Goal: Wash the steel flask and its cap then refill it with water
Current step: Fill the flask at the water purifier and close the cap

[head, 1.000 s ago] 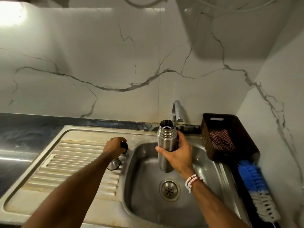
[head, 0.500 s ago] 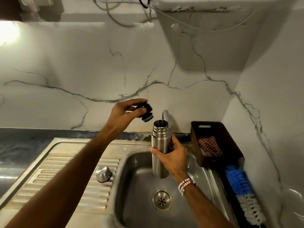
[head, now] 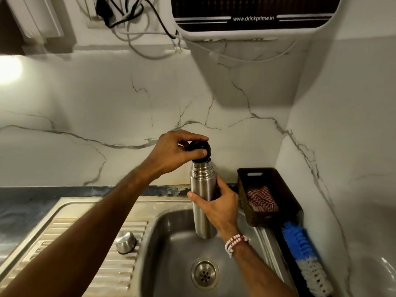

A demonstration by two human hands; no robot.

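My right hand grips the steel flask around its middle and holds it upright above the sink basin. My left hand pinches the black stopper and sets it on the flask's mouth, slightly tilted. The flask's steel outer cap lies upside down on the ribbed draining board, to the left of the basin.
A dark basket holding a red checked cloth stands right of the sink. A blue and white bottle brush lies in front of it. A water purifier and loose cables hang on the marble wall above.
My left hand picked the black stopper off the draining board, lifted it and brought it down onto the flask's mouth. The view tilted upward. The steel cap stayed on the board.
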